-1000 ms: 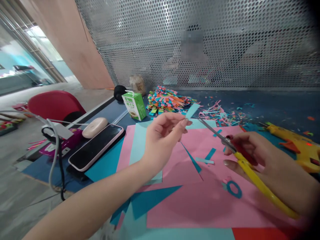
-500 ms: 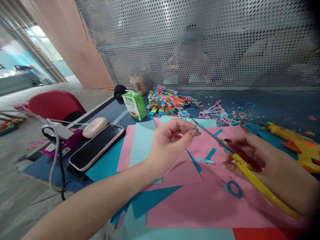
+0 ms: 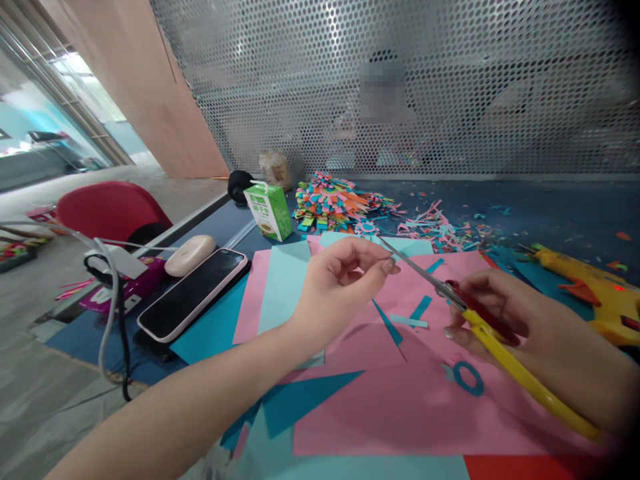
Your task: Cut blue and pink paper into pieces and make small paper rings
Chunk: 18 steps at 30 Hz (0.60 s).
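In my right hand (image 3: 545, 327) is a pair of scissors (image 3: 505, 353) with one yellow and one red handle, its metal blades pointing up and left. The blade tips reach beside the fingers of my left hand (image 3: 350, 270), whose thumb and forefinger are pinched together. Whatever sits in that pinch is too small to make out. Below both hands lies pink paper (image 3: 390, 413). On it rest a blue paper ring (image 3: 469, 379), a light blue strip (image 3: 409, 321), a blue strip (image 3: 421, 307) and a thin blue sliver (image 3: 387, 323).
A yellow glue gun (image 3: 590, 287) lies at the right. Behind are a pile of fringed paper pieces (image 3: 330, 203), paper scraps (image 3: 440, 223) and a green drink carton (image 3: 270, 211). A phone (image 3: 195, 293) and a pale rounded case (image 3: 191, 255) lie left. A person is behind the perforated metal panel (image 3: 280, 80).
Almost everything stays in place. The scissors' tips have shifted very slightly left, across the fingertips of my left hand.
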### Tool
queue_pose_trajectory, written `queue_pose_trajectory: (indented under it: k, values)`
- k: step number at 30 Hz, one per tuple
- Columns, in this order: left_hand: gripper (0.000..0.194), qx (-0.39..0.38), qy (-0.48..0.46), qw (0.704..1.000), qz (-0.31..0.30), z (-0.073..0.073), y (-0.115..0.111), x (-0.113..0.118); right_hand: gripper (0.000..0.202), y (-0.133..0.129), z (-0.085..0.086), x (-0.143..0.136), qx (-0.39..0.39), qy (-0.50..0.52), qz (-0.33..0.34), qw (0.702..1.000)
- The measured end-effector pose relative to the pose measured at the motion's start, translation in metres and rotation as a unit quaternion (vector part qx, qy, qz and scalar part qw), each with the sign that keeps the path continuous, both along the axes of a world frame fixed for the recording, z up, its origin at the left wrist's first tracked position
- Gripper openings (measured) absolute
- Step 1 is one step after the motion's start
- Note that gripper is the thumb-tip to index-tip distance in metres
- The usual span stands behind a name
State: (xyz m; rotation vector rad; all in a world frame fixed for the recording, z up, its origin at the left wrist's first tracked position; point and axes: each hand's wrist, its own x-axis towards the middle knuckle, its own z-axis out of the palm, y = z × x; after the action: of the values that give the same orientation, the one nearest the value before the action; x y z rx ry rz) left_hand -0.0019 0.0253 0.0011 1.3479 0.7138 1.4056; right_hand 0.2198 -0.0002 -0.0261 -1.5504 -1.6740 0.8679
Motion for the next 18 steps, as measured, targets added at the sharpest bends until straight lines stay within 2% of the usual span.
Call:
queue_pose_trajectory:
  k: [12, 18]
  values:
    - [0.009, 0.003, 0.009, 1.0, -0.001, 0.0015, -0.0005, -0.0013, 0.03, -0.0008, 0.0, 0.0003, 0.017, -0.002, 0.003, 1.0]
    - [0.008, -0.001, 0.012, 1.0, -0.001, 0.0014, -0.0015, -0.0025, 0.038, 0.0026, -0.0006, 0.0089, 0.003, 0.0, 0.055, 0.998]
